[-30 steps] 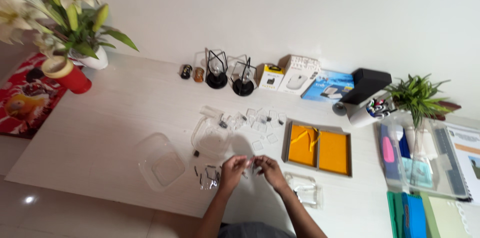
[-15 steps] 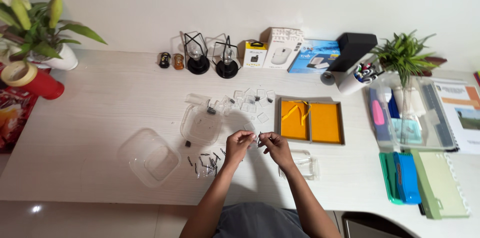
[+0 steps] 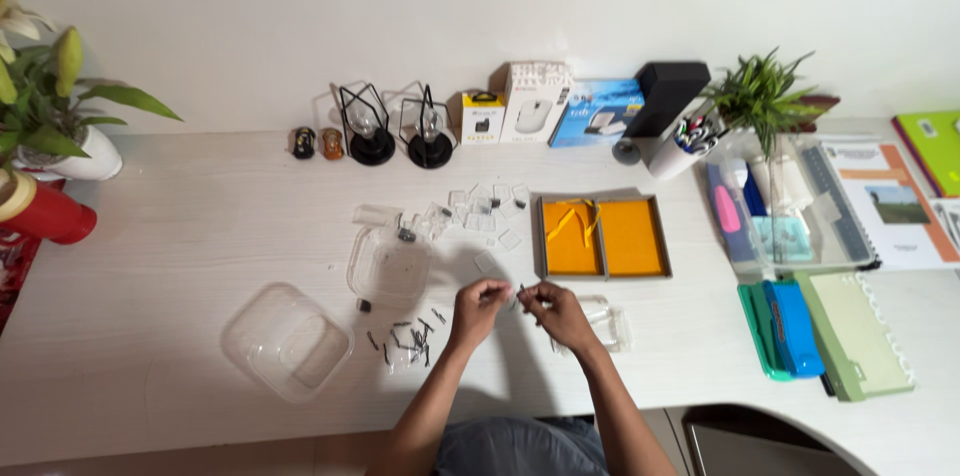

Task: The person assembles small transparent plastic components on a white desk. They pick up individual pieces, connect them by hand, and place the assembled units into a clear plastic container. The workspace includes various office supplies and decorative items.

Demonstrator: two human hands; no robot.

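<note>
A lily plant (image 3: 40, 86) in a white pot stands at the desk's far left edge, a red cylinder (image 3: 40, 216) just below it at 6 o'clock. A clear tub (image 3: 287, 341) lies near the front edge. At its 2 o'clock sits a second clear tub (image 3: 390, 266), and between the two a scatter of small dark pins (image 3: 405, 339). Two wire-frame lamps (image 3: 400, 126) stand by the wall at 12 o'clock from the pins.

The left hand (image 3: 478, 306) is nearly closed, thumb and forefinger pinched on a tiny dark piece (image 3: 520, 289); what it is cannot be told. The right hand (image 3: 558, 314) meets it from 3 o'clock, fingertips pinched at the same piece, which is raised just above the desk (image 3: 180, 236). A small clear case (image 3: 605, 321) lies just beyond the right hand.

At 1 o'clock from the hands lies an open orange-lined box (image 3: 600, 236). Further right a clear tray (image 3: 780, 216) holds stationery, with a blue stapler (image 3: 790, 326) at its 6 o'clock
</note>
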